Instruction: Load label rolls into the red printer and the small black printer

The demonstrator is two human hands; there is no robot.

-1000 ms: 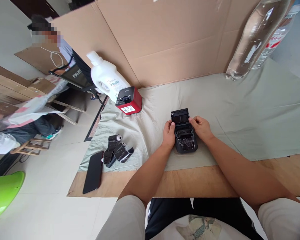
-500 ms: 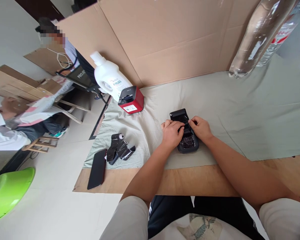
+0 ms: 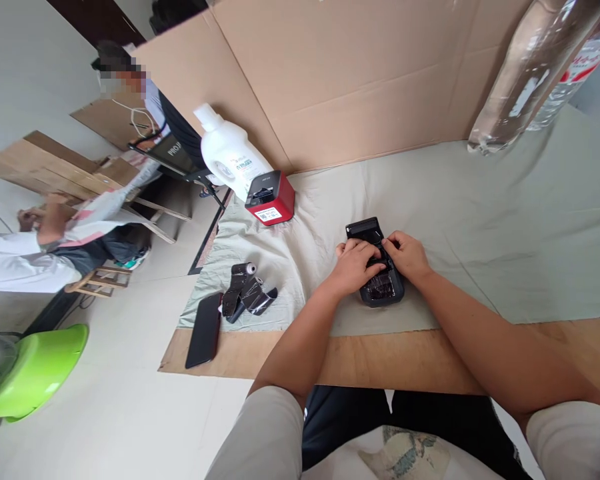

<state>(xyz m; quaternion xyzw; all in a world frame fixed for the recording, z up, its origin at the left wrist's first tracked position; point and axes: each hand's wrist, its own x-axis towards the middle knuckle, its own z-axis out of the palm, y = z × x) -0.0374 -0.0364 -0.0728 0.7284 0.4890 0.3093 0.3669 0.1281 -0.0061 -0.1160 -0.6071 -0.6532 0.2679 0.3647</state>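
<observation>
Your left hand (image 3: 354,267) and right hand (image 3: 406,255) both rest curled on the open black label printer (image 3: 377,280), fingers pressing inside.

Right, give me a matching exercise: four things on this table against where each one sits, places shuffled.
Things:
1. black printer
2. red printer
3. phone
4. white bottle

Places:
A. at the table's near left corner, partly on bare wood
B. against the cardboard wall, behind the red device
C. under both hands, mid-cloth
D. back left of the cloth, in front of the bottle

Pairs: 1-C, 2-D, 3-A, 4-B
</observation>
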